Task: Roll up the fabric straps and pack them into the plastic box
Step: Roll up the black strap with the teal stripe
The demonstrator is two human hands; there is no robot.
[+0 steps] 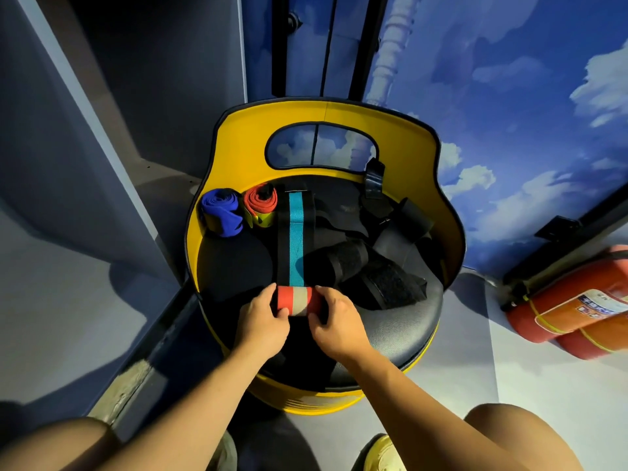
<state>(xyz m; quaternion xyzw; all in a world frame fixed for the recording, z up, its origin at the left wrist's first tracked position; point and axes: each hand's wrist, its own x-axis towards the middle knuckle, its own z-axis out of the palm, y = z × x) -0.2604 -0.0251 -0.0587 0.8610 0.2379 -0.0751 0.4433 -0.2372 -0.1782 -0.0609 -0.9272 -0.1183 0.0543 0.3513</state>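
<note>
Straps — one woven black-and-teal strap (292, 239) runs across my yellow seat's (448, 215) black cushion; my left hand (261, 321) and right hand (336, 328) pinch its red-and-beige rolled end (295, 300) near the front edge. Two finished rolls — blue roll (221, 212), orange roll (261, 205) — stand at the back left edge, beside a heap of black hook-and-loop straps (367, 266).

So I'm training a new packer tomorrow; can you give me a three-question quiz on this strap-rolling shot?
1. True or false: both hands hold the striped roll.
2. Which finished roll lies farthest left on the seat? A) blue B) orange C) teal
3. Fill in: the unrolled strap running away from the left hand and right hand is black with a ____ stripe.

Key: 1 true; 2 A, the blue roll, beside the orange roll; 3 teal.
</note>
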